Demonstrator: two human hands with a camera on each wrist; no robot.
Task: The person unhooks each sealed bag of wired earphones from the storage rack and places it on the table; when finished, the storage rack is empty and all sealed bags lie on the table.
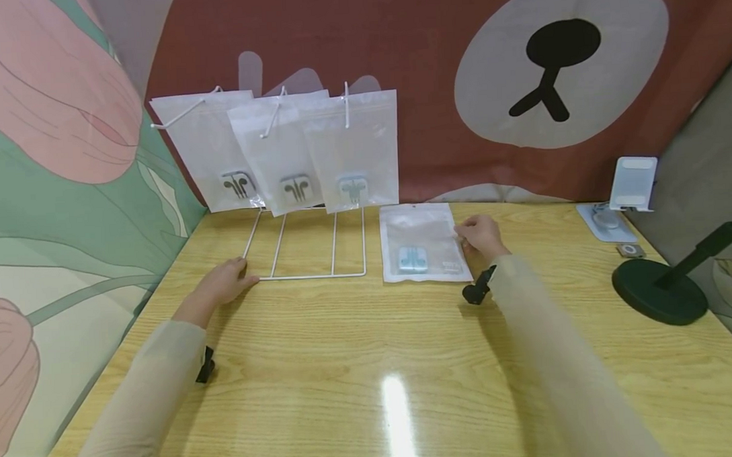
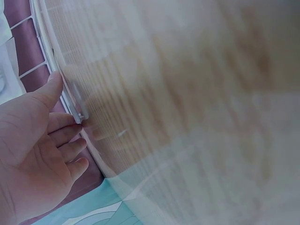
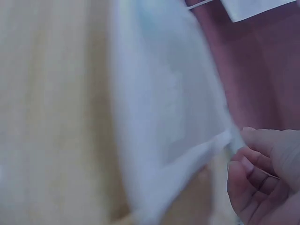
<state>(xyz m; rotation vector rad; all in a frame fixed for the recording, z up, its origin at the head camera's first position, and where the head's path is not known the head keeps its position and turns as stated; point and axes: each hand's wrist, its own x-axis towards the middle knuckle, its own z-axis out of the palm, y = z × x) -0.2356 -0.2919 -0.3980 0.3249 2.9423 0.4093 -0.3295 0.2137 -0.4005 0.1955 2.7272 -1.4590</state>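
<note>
A white wire display rack (image 1: 307,277) stands on the table at the left, with several zip bags hung from its hooks. At its front left corner my left hand (image 1: 221,284) holds the wire between thumb and fingers; the left wrist view shows the thumb (image 2: 55,84) against the wire. To the right of the rack is a translucent zip bag (image 1: 419,237) with boxed earphones (image 1: 413,258) showing near its lower edge. My right hand (image 1: 482,236) pinches this bag's right edge. In the right wrist view the bag (image 3: 183,93) looks tilted and blurred.
A hanging zip bag (image 1: 363,141) with earphones is on the rack's right hook. At the table's right side are a white phone stand (image 1: 633,182), a small square item (image 1: 630,250) and a dark round-based stand (image 1: 659,292). A printed cloth (image 1: 423,132) hangs behind the table.
</note>
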